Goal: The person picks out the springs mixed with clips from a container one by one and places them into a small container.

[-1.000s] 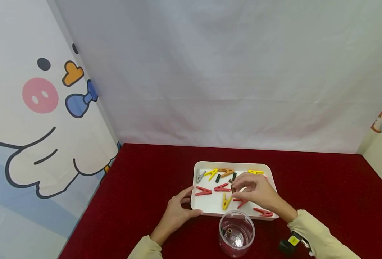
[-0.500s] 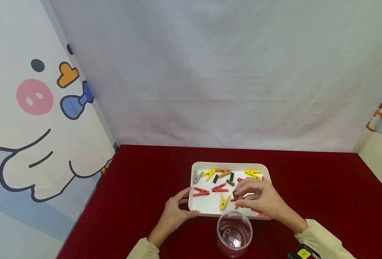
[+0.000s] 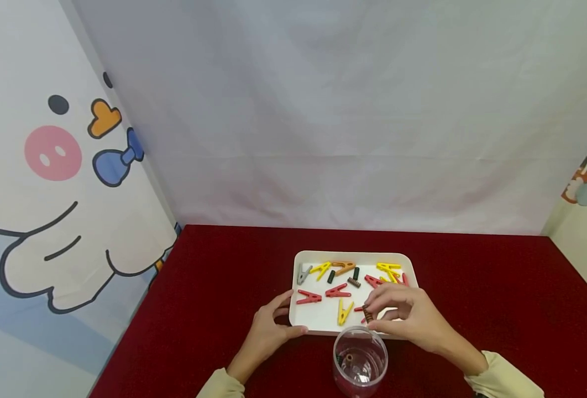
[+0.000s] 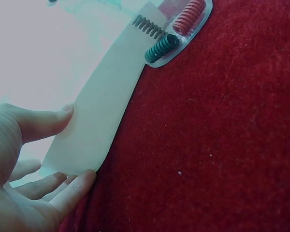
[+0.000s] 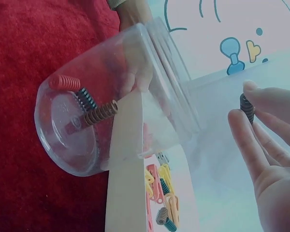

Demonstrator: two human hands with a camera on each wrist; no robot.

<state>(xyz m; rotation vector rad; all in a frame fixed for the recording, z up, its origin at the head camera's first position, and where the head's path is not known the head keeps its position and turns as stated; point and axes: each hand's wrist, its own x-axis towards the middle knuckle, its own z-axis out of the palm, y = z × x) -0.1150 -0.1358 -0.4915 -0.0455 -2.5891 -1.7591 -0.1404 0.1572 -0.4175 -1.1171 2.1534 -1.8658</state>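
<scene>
Between thumb and fingertips, my right hand (image 3: 418,320) pinches a small brown coil spring (image 3: 367,314) above the tray's front right part, just behind a clear plastic jar (image 3: 360,385). My left hand (image 3: 266,329) holds the front left corner of the white tray (image 3: 318,318), thumb at the front wall and fingers at the left side. Inside the jar lie a red spring (image 5: 64,82), a dark green spring (image 5: 86,99) and a brown spring (image 5: 100,112). Another brown spring (image 3: 354,282) and two dark green springs (image 3: 331,276) lie in the tray.
Several plastic clips share the tray, among them a red clip (image 3: 309,297), a yellow clip (image 3: 344,312), an orange clip (image 3: 343,267) and a grey clip (image 3: 303,273). The jar stands close against the tray's front on a red cloth (image 3: 234,276). A pale curtain (image 3: 348,138) hangs behind.
My right hand has lifted the brown spring from the tray's middle and moved it right and toward the jar. My left hand stays at the tray corner.
</scene>
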